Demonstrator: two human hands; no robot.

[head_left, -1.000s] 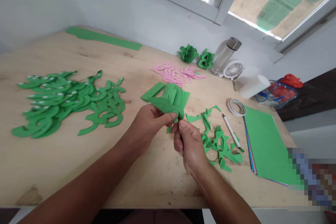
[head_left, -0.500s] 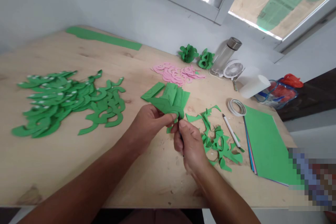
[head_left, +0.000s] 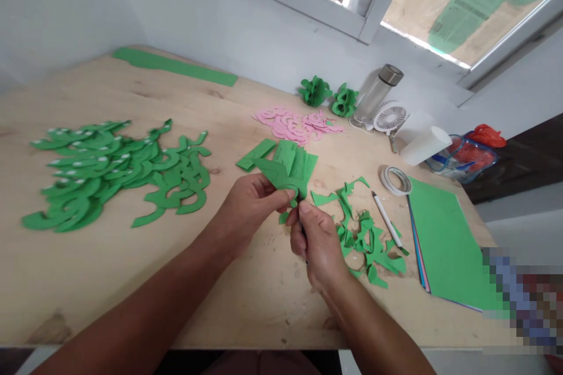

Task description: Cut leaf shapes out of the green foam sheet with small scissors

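Observation:
Between the thumb and fingers of my left hand [head_left: 259, 196] is a piece of green paper [head_left: 275, 174] with drawn curved lines. My right hand [head_left: 314, 231] is closed around dark scissors [head_left: 301, 224], mostly hidden by my fingers; their blades meet the paper's near edge. Just beyond my hands lie folded green paper strips [head_left: 288, 155], partly behind the held piece. Green paper scraps [head_left: 367, 234] are scattered to the right of my right hand.
Curved green paper cutouts [head_left: 118, 170] are heaped at left, pink cutouts [head_left: 299, 123] at the back. Two green paper balls [head_left: 315, 91], a bottle [head_left: 379, 94] and a small fan [head_left: 390, 116] stand by the wall. A white pen [head_left: 387, 220], tape rolls [head_left: 396, 180] and green sheets [head_left: 448, 240] lie right.
The held green paper has turned a little in my left hand, its left tip shifting right and uncovering more of the folded strip behind. Both hands stay almost in place.

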